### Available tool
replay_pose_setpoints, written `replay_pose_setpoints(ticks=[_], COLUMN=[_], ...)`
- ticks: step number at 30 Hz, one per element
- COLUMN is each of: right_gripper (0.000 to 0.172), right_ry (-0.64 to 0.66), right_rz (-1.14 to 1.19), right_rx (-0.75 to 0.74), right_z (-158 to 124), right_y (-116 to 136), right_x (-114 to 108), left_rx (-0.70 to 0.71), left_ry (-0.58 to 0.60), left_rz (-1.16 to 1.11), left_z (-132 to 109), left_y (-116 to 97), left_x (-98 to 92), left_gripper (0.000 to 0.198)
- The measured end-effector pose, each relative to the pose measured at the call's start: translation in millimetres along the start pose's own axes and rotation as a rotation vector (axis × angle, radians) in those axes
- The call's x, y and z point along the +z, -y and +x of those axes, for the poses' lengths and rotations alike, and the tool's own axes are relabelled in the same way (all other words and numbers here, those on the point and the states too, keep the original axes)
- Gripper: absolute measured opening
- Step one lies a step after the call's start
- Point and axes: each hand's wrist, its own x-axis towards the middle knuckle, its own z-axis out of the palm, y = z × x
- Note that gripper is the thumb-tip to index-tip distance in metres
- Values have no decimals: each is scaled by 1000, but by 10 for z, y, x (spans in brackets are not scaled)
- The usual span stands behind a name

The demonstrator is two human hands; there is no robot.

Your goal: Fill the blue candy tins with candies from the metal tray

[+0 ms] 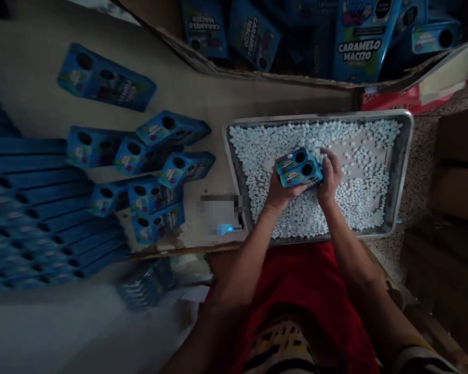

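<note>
Two blue candy boxes (292, 174) printed "Caramelo Macizo" lie side by side in my left hand (281, 195), whose fingers wrap their left end and near side. Against the boxes' right end is my right hand (330, 174), its fingers curled and closed; what they hold, if anything, is hidden. Both hands are above a metal tray (403, 171) spread with small pale candies (257, 143). Some candies show close to my right fingertips.
Several more boxes (107, 78) lie left of the tray, beside a large stack of blue boxes (42, 208). A cardboard carton (296, 83) holding similar boxes stands beyond the tray. Brown cartons (458, 187) are at the right. A blurred pale patch (218, 213) adjoins the tray.
</note>
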Motion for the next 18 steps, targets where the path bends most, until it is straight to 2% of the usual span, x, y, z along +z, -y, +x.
replay_pose_setpoints(ticks=[2, 4, 7, 9, 11, 13, 15, 18], right_gripper=[21, 20, 18, 15, 15, 15, 19, 28], right_ry=[-23, -27, 30, 97, 135, 159, 218, 309], right_rz=[167, 326, 559, 684, 752, 763, 708, 538], right_rx=[183, 352, 569, 657, 650, 561, 442, 296], right_z=[-29, -27, 21, 54, 47, -28, -167, -407], right_y=[-40, -86, -101, -31, 118, 340, 596, 916], right_x=[42, 100, 173, 179, 155, 132, 143, 230], left_rx=[49, 162, 343, 389, 398, 415, 416, 370], left_ry=[56, 127, 203, 205, 181, 161, 162, 141], left_rz=[-4, 41, 205, 330, 453, 574, 644, 647], left_z=[-7, -33, -120, -194, -252, -283, -296, -309], left_y=[-170, -432, -862, -1054, -1119, -1080, -1003, -933], left_x=[4, -83, -344, -549, -728, -847, -887, -829], left_gripper=[94, 87, 81, 78, 78, 80, 80, 82])
